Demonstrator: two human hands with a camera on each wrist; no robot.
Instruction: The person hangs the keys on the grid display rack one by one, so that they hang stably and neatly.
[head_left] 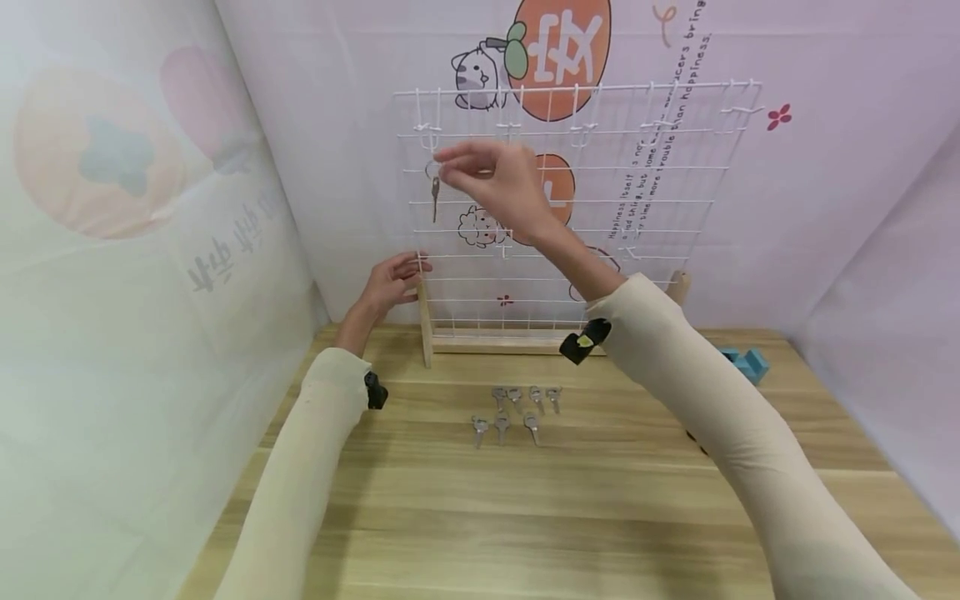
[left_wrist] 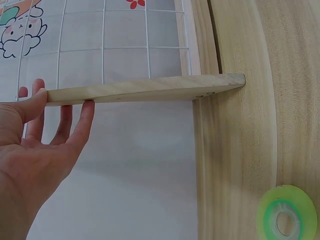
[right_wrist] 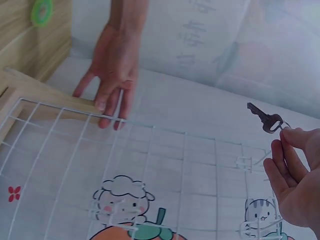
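A white wire grid rack stands on a wooden base at the back of the wooden table. My right hand is raised at the rack's upper left and pinches the ring of a dark key, which hangs below the fingertips. The right wrist view shows that key held by my right hand close to a small wire hook. My left hand rests with straight fingers against the top of the rack's left wooden post. Several more keys lie on the table before the rack.
A blue block sits at the table's right rear. A green tape roll lies on the table near the rack's left side. Printed fabric walls close in the table on the left, back and right.
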